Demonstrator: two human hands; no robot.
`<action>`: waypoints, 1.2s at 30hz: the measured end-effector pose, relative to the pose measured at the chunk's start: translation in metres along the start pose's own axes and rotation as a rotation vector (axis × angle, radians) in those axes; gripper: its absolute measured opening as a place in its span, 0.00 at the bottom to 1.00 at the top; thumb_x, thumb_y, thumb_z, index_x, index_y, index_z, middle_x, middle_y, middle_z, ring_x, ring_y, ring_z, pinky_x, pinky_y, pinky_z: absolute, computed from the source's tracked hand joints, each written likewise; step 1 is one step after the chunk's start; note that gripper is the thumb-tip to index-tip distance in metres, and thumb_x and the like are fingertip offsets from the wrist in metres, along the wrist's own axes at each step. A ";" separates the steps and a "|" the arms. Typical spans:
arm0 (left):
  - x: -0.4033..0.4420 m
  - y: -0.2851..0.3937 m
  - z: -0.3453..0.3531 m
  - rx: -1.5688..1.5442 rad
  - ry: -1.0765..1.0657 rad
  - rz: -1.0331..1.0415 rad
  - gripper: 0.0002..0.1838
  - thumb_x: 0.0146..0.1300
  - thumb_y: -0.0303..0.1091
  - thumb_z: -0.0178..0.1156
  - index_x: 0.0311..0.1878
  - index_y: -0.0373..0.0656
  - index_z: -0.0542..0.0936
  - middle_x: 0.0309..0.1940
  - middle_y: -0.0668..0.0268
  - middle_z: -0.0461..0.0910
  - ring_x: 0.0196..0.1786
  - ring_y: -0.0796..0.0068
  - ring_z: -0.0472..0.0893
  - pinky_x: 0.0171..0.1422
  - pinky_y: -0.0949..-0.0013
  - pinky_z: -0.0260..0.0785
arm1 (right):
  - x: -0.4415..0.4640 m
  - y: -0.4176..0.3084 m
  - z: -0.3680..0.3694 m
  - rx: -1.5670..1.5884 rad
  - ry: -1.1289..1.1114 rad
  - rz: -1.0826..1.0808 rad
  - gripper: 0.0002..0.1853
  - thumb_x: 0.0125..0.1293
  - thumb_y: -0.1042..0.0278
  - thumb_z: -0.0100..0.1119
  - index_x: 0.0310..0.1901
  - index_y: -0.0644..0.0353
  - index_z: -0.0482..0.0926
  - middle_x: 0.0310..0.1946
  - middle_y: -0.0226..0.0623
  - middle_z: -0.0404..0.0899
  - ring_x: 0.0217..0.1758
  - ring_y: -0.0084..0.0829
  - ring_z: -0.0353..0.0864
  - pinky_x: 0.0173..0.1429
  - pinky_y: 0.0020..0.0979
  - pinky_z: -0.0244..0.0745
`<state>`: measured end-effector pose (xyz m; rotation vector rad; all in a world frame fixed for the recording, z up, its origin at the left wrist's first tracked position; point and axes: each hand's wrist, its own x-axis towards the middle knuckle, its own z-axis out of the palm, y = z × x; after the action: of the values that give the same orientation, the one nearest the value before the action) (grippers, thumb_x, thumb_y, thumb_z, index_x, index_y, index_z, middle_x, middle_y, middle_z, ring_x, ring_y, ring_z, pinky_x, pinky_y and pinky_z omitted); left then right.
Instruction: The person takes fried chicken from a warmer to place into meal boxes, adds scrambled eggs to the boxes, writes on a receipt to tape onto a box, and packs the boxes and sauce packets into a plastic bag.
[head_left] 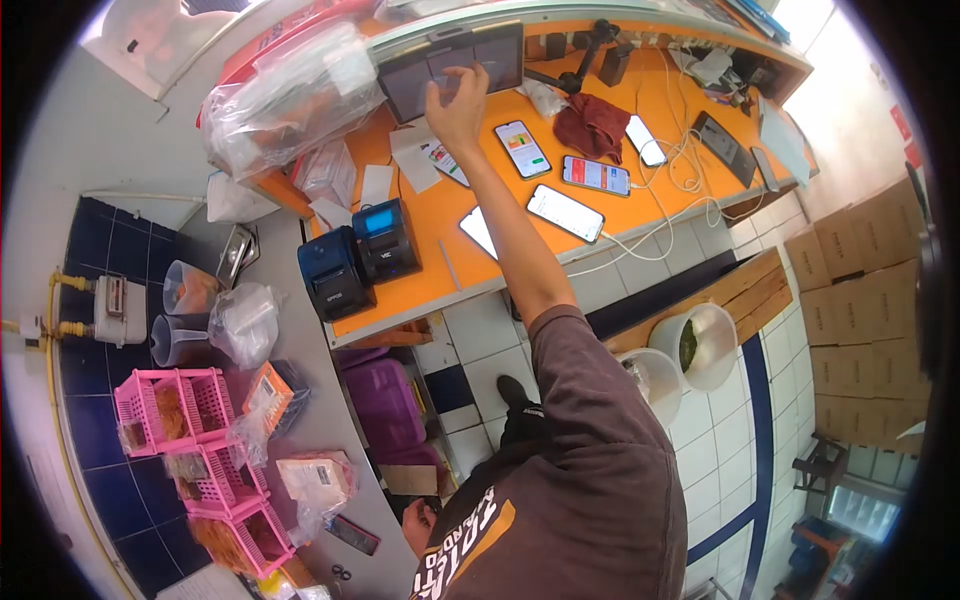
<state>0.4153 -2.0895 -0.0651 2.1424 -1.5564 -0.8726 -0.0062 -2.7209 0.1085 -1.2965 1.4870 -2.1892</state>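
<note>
My right hand [460, 105] reaches across the orange counter [440, 285] to a dark-screened tablet [503, 58] standing at its back. The fingers are bent and apart with nothing in them; whether a fingertip touches the screen cannot be made out. Below that hand lie several phones, one showing a green-and-orange screen [522, 150], another a red-and-blue screen [596, 175], and a white-screened phone [565, 213] on a cable. Low beside my body, my left hand [418, 525] is small in view with curled fingers. What it holds, if anything, is hidden.
Two black receipt printers [335, 272] stand at the counter's left end. Pink baskets [225, 480] and plastic-wrapped packs [315, 480] line the grey side counter. White cables [685, 165] trail over the right part. Tubs [710, 350] on a wooden bench and stacked cartons [865, 320] are to the right.
</note>
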 end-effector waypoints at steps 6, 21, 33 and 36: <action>0.006 0.044 -0.007 0.023 -0.026 -0.102 0.13 0.68 0.31 0.61 0.51 0.35 0.82 0.43 0.52 0.83 0.40 0.61 0.88 0.41 0.63 0.81 | -0.003 0.059 -0.020 -0.417 0.186 -0.269 0.19 0.63 0.67 0.64 0.53 0.65 0.73 0.66 0.68 0.62 0.53 0.53 0.83 0.62 0.45 0.74; 0.001 0.057 0.009 -0.032 0.038 -0.119 0.11 0.66 0.29 0.61 0.49 0.36 0.83 0.41 0.52 0.83 0.37 0.59 0.87 0.41 0.62 0.80 | 0.011 0.047 -0.022 -0.313 0.119 -0.234 0.20 0.63 0.66 0.66 0.53 0.63 0.73 0.71 0.62 0.59 0.36 0.38 0.85 0.46 0.37 0.81; -0.024 0.044 0.018 -0.019 0.055 -0.100 0.13 0.69 0.33 0.63 0.52 0.37 0.83 0.39 0.57 0.86 0.38 0.70 0.88 0.41 0.68 0.81 | -0.011 0.035 -0.041 -0.311 0.034 -0.296 0.20 0.63 0.67 0.66 0.53 0.63 0.74 0.69 0.63 0.63 0.41 0.43 0.86 0.49 0.38 0.82; -0.051 0.018 0.035 -0.153 0.116 -0.148 0.10 0.67 0.26 0.60 0.49 0.35 0.83 0.41 0.54 0.86 0.37 0.66 0.88 0.37 0.67 0.80 | -0.066 0.021 -0.050 -0.201 -0.058 -0.220 0.17 0.65 0.69 0.66 0.53 0.64 0.75 0.63 0.57 0.70 0.42 0.41 0.85 0.42 0.34 0.82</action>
<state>0.3691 -2.0450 -0.0666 2.1770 -1.2467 -0.8668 -0.0100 -2.6600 0.0490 -1.6456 1.6468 -2.1512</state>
